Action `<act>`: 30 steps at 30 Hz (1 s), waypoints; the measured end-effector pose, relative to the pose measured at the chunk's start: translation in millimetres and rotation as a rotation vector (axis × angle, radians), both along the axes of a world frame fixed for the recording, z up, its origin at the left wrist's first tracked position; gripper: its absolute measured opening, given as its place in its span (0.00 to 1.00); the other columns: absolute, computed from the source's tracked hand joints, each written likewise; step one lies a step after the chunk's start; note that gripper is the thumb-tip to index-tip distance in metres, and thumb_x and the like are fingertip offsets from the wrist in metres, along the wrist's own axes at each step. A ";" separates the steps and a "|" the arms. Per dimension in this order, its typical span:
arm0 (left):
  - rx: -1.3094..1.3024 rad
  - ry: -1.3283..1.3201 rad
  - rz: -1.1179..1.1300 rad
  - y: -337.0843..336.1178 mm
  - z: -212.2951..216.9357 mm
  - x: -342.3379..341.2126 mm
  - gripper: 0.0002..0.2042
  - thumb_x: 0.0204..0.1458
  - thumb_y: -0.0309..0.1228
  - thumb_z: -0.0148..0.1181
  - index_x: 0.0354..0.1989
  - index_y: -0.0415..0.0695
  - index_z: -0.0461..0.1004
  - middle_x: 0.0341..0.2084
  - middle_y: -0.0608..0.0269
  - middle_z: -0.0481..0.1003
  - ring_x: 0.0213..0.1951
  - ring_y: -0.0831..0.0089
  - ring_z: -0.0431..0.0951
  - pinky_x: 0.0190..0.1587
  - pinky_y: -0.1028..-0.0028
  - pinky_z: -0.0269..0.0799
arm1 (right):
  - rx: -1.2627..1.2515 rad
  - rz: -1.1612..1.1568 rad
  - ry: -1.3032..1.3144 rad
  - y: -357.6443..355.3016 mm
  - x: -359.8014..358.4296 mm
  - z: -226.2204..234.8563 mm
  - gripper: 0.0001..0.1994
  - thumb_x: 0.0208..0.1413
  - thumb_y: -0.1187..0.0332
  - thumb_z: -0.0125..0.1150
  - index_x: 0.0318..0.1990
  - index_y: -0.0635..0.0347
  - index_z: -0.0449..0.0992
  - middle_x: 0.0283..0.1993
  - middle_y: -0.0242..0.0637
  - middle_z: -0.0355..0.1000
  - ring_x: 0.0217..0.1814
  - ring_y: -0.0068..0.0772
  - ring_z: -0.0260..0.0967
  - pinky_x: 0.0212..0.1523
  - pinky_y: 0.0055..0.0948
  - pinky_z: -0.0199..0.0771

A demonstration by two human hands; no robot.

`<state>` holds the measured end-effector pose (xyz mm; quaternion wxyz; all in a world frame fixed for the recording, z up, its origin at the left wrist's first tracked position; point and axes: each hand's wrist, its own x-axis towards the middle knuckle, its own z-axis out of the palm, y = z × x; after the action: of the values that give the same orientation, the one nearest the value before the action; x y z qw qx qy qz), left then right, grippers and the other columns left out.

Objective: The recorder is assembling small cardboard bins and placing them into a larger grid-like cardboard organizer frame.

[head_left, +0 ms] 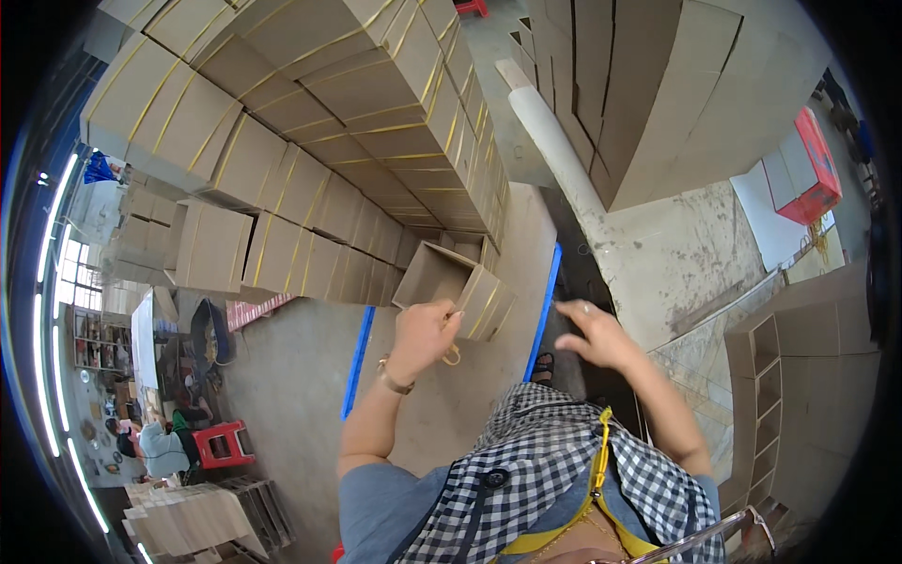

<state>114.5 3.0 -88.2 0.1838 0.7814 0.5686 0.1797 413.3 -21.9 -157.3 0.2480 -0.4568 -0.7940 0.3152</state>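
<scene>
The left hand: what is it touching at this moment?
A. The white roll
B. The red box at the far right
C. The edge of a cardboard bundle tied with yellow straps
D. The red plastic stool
C: the left hand grips the near edge of a strapped cardboard bundle on the work surface, far from the red stool on the floor.

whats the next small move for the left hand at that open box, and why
Probably ease the left hand forward so the open cardboard box slides in flush with the strapped stack of boxes. Its fingers are closed at the box's near edge, and the box juts out from the stack at an angle. The right hand hovers open over the blue-edged table, free to steady it.
</scene>
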 end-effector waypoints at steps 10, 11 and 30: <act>-0.678 -0.476 -0.051 -74.0 82.2 19.7 0.10 0.50 0.32 0.59 0.23 0.39 0.70 0.11 0.65 0.69 0.15 0.84 0.68 0.16 0.80 0.61 | -1.088 0.171 0.352 31.8 -48.0 -2.2 0.42 0.53 0.33 0.34 0.55 0.67 0.66 0.54 0.49 0.65 0.56 0.40 0.62 0.58 0.33 0.58; -0.714 -0.519 0.016 -83.3 76.8 16.8 0.10 0.50 0.31 0.59 0.23 0.39 0.70 0.12 0.66 0.69 0.15 0.85 0.68 0.16 0.81 0.61 | -1.050 0.122 0.325 18.3 -42.1 -8.9 0.41 0.54 0.34 0.33 0.55 0.69 0.65 0.54 0.50 0.66 0.56 0.40 0.61 0.58 0.33 0.57; -0.277 -0.339 -0.211 -38.7 -10.9 62.6 0.09 0.48 0.29 0.59 0.21 0.39 0.68 0.12 0.56 0.68 0.14 0.66 0.68 0.17 0.74 0.61 | -0.910 -0.659 0.526 -100.4 191.3 -43.0 0.13 0.45 0.68 0.60 0.39 0.64 0.74 0.32 0.33 0.73 0.33 0.24 0.69 0.35 0.23 0.70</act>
<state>177.1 -35.7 -99.1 0.3999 0.7623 0.4641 0.2085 604.5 -122.3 -200.3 0.3000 -0.6449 -0.3096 0.6311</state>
